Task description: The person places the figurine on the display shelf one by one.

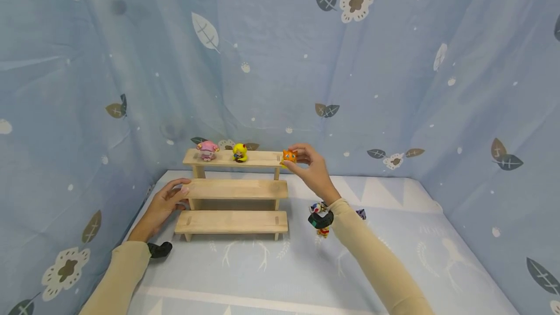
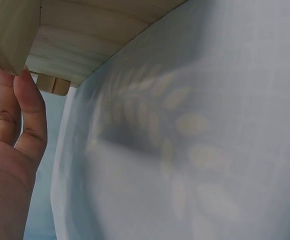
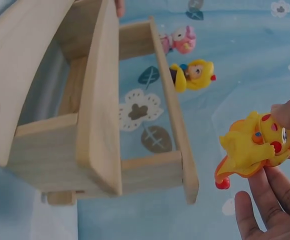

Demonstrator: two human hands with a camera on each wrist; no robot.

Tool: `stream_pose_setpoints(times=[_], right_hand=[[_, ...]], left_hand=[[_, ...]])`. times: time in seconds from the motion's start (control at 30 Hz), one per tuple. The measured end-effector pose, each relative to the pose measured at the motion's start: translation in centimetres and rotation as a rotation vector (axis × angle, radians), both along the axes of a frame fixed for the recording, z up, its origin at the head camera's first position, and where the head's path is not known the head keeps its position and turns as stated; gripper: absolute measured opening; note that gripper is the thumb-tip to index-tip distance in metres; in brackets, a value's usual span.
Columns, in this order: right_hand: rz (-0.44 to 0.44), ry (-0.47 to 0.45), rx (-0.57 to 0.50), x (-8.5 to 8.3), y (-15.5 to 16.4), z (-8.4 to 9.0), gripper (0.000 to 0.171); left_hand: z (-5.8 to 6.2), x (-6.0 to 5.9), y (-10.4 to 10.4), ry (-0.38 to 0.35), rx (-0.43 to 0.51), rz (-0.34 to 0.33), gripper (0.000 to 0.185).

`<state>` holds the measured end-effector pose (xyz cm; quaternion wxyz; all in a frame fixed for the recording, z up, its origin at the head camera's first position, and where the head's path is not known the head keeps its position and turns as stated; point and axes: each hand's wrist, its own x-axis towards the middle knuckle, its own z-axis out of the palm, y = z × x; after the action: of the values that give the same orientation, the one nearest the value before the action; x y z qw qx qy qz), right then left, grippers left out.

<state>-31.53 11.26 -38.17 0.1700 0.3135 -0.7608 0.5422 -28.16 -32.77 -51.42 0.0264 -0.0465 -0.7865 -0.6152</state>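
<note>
Sleeves [image 1: 376, 256], then hands: left [image 1: 163, 204] gripping a shelf [image 1: 238, 189] (two figurines [image 1: 240, 153] atop), right [image 1: 312, 169] pinching an orange toy [image 1: 289, 156].

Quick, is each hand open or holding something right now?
Left hand: holding the left end of the middle wooden step.
Right hand: holding a yellow and orange figurine between thumb and fingers.

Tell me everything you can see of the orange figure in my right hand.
The figure looks like smooth plastic or rubber: yellow face and body, red cheeks, a blue dot at the chest, what looks like an orange hood, and a red ball low down. Your right hand pinches it roughly upright by the right end of the top shelf, not touching the wood.
</note>
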Motion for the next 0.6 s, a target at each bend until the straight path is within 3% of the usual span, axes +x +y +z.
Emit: stream_pose_setpoints(times=[0.17, 0.6], right_hand=[[-0.008, -0.006, -0.008, -1.7, -1.0, -0.7, 0.040], [0.035, -0.048, -0.020, -3.4, -3.6, -0.5, 0.037]], left_hand=[[-0.1, 0.0, 0.0, -0.003, 0.001, -0.008, 0.053], [0.1, 0.1, 0.0, -0.023, -0.004, 0.005, 0.056]])
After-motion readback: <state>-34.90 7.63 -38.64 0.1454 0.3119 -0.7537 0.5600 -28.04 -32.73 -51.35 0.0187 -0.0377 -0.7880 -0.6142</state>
